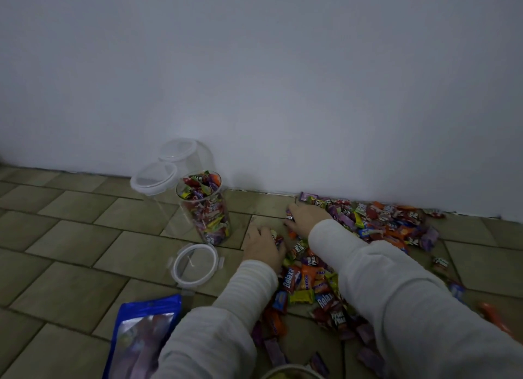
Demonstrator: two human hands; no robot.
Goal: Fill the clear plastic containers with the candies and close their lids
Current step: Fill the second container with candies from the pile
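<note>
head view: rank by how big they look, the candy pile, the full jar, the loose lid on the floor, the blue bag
1. candy pile
2. blue bag, though it lies nearest the camera and is cut off by the frame
3. full jar
4. loose lid

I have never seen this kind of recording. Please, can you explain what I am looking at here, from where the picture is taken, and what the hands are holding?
There is no machine: a person wears one camera on the head, looking down at their own hands on a tiled floor. The left hand and the right hand both gather wrapped candies from a loose pile, fingers curled round a few. Beside them stands an open clear container, nearly full of candies. Its lid lies on the floor in front of it. Behind it stand two empty containers with lids on. A blue bag lies near the left sleeve.
</note>
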